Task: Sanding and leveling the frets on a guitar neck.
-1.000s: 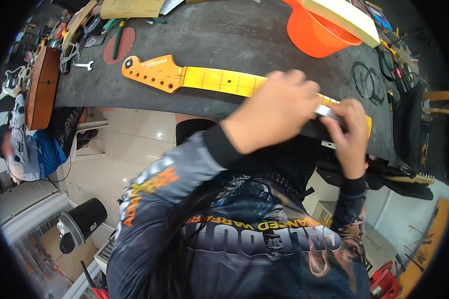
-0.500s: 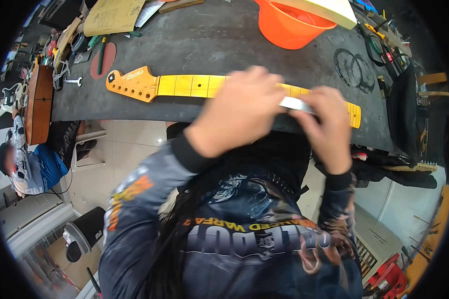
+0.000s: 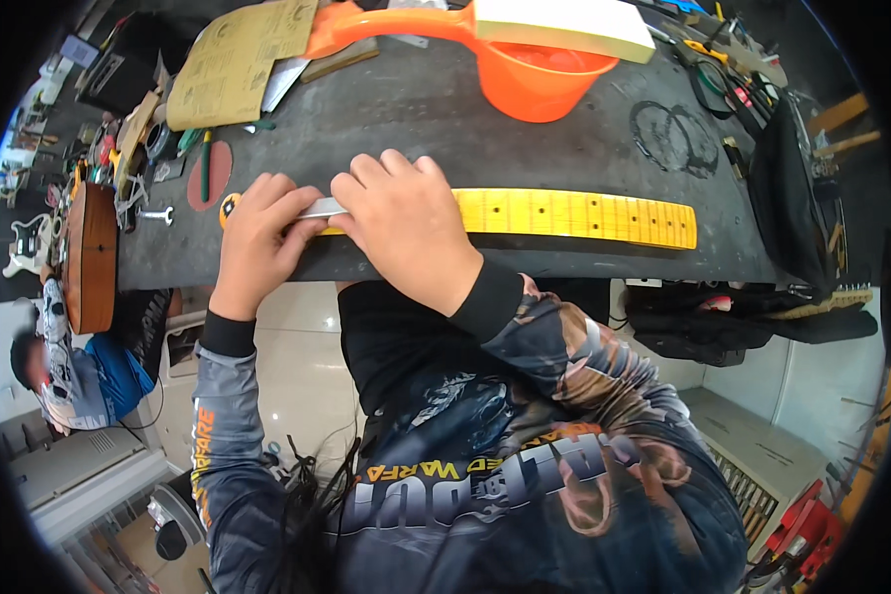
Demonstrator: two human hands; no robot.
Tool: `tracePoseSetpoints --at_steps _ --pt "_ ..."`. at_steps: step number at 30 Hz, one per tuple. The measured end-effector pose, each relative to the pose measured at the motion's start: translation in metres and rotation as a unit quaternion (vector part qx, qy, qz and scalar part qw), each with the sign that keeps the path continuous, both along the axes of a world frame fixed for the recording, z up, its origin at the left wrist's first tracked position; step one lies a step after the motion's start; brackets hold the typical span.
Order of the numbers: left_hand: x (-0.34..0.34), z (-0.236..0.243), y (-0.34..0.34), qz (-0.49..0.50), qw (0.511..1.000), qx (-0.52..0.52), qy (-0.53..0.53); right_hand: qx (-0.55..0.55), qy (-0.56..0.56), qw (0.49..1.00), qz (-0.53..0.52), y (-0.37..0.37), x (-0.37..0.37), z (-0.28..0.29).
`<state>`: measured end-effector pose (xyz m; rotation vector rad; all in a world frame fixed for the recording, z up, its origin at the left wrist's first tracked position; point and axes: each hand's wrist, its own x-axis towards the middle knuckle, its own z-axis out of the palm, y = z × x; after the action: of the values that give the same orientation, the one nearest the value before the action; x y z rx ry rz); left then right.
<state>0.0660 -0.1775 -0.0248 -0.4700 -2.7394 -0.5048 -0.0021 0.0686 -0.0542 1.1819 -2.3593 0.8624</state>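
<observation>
A yellow maple guitar neck (image 3: 579,213) with dark dot inlays lies along the front of the dark workbench, its headstock end to the left. My left hand (image 3: 264,233) closes on the left end of a short grey bar (image 3: 323,208), over the headstock area. The fingers of my right hand (image 3: 406,223) wrap over the bar's other end, just right of the left hand. Both hands cover most of the headstock and the neck's left part, so the bar's full length and its contact with the frets are hidden.
Behind the neck stands an orange dipper (image 3: 535,89) with a pale block (image 3: 564,27) across it. Brown sandpaper (image 3: 233,69), a wrench (image 3: 156,215) and a red disc (image 3: 211,183) lie to the left. Coiled strings (image 3: 673,139) lie right. A seated person (image 3: 89,371) is at far left.
Both hands have slid left along the neck with the bar, from its right part to the headstock end. My view has shifted, and more of the dipper shows.
</observation>
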Motion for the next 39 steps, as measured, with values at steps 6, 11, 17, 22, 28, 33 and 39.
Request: tracePoseSetpoints --at_steps 6,11,17,22,28,33,39 --pt "-0.048 -0.010 0.159 -0.065 0.995 0.037 0.061 0.014 -0.031 0.999 -0.007 0.164 -0.040 0.012" --pt "-0.090 -0.028 0.299 -0.081 0.990 0.036 0.114 0.045 -0.168 0.983 -0.063 0.305 -0.066 0.039" --pt "-0.063 -0.016 0.169 -0.085 0.994 0.040 0.058 0.008 -0.073 0.997 -0.009 0.184 -0.050 0.019" --pt "-0.006 0.000 0.011 0.007 1.000 -0.011 -0.020 -0.039 0.016 0.999 -0.009 0.011 -0.011 -0.005" --pt "-0.052 -0.005 0.132 -0.064 0.997 0.038 0.024 -0.017 -0.018 1.000 0.001 0.140 -0.044 0.002" --pt "-0.102 -0.030 0.309 -0.101 0.988 0.083 0.076 0.039 -0.164 0.985 -0.038 0.323 -0.078 0.031" --pt "-0.100 -0.032 0.282 -0.115 0.988 0.067 0.082 0.020 -0.230 0.972 -0.043 0.301 -0.071 0.036"
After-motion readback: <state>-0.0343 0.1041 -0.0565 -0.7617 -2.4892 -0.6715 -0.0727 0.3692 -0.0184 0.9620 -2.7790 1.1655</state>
